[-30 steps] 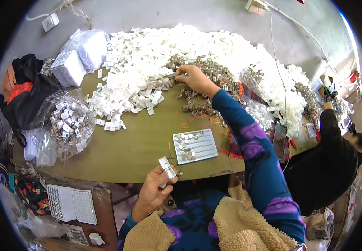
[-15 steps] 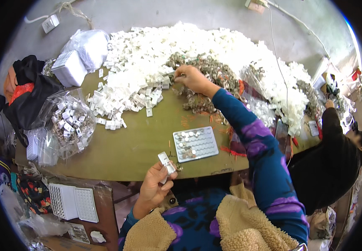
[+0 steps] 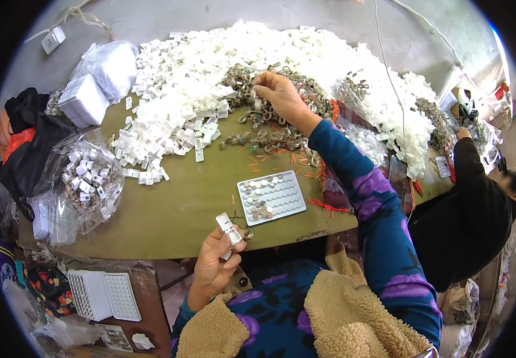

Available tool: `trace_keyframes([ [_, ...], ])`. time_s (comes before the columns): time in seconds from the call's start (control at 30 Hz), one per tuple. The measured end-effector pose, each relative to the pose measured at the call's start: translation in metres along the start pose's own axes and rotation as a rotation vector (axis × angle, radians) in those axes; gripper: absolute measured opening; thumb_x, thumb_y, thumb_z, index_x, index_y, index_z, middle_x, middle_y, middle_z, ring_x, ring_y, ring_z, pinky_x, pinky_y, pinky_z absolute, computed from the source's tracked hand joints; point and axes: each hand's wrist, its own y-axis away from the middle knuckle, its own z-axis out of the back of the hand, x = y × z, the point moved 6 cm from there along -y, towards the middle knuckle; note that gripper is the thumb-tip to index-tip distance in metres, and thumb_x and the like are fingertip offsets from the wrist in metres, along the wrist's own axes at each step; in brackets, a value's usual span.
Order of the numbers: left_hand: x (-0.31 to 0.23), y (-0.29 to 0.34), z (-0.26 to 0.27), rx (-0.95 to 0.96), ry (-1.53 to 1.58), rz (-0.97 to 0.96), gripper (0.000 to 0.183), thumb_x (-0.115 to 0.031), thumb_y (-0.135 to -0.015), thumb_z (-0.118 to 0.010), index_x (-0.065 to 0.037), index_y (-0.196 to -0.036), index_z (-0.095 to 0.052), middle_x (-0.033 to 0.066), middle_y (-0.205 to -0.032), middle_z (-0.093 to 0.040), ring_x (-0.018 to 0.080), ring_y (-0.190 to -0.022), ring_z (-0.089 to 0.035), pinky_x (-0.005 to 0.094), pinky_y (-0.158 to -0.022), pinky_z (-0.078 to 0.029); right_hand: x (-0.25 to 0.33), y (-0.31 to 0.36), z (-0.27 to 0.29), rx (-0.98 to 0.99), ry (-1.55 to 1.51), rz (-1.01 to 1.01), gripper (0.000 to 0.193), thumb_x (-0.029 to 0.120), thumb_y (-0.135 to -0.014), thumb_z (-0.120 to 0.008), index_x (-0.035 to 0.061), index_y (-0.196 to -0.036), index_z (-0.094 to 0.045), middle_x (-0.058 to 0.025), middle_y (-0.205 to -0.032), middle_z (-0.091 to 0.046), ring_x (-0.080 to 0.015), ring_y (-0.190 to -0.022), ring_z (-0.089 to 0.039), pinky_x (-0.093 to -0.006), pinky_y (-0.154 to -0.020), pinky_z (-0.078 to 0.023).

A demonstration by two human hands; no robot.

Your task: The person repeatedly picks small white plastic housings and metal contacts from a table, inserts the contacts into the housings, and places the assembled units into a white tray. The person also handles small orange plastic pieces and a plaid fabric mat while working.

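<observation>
My left hand [image 3: 210, 265], low and left of centre, grips a small white hinged plastic case [image 3: 228, 225] with its lid flipped up. Over the far part of the table, my right hand [image 3: 286, 101] is closed in a pinch above a heap of tangled grey-brown looped pieces [image 3: 276, 140]. Something pale shows at its fingertips, too small to name. Between my hands lies a pale grey tray [image 3: 284, 200] with rows of hollows. Several small round silvery discs [image 3: 262, 210] sit in its left and upper parts.
A large mound of white plastic cases [image 3: 174, 95] spreads across the back. Filled clear bags [image 3: 94, 179] and stacked white trays [image 3: 84, 101] stand at left. Orange bits [image 3: 262, 158] lie near the tray. A cable [image 3: 389, 65] hangs over the mound; another person [image 3: 466, 221] sits at right.
My right hand has turned slightly, still pinched over the looped heap. Some looped pieces now spread out from the heap toward the near left. The view has shifted; my left hand keeps the case.
</observation>
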Motion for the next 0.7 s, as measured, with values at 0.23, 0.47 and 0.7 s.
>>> trace_keyframes([
  [0.23, -0.010, 0.002, -0.006, -0.048, -0.057, -0.153, 0.025, -0.010, -0.096, -0.064, 0.000, -0.118, -0.057, 0.0107, -0.102, -0.061, 0.0131, -0.085, -0.056, 0.0172, -0.047, -0.038, 0.068, 0.099, -0.051, 0.278, -0.527, -0.088, 0.007, 0.008, -0.100, -0.057, 0.0031, -0.103, -0.053, -0.0053, -0.092, -0.064, -0.0132, -0.093, -0.063, -0.0264, -0.081, -0.050],
  [0.47, -0.009, 0.008, -0.014, -0.205, -0.294, -0.356, 0.019, -0.008, -0.093, -0.068, -0.004, -0.109, -0.061, 0.0072, -0.092, -0.068, 0.0075, -0.071, -0.061, 0.0170, -0.047, -0.039, 0.091, 0.226, -0.103, 0.292, -0.741, -0.546, 0.013, 0.009, -0.099, -0.059, 0.0010, -0.107, -0.053, -0.0035, -0.082, -0.060, -0.0094, -0.068, -0.060, -0.0233, -0.058, -0.046],
  [0.7, 0.004, 0.007, -0.025, -0.158, -0.380, -0.417, 0.018, -0.005, -0.091, -0.070, -0.002, -0.107, -0.062, 0.0087, -0.094, -0.069, 0.0075, -0.072, -0.062, 0.0185, -0.046, -0.039, 0.082, 0.245, -0.102, 0.131, -0.588, -0.547, 0.013, 0.005, -0.096, -0.063, -0.0047, -0.103, -0.059, -0.0040, -0.084, -0.062, -0.0057, -0.060, -0.054, -0.0198, -0.051, -0.042],
])
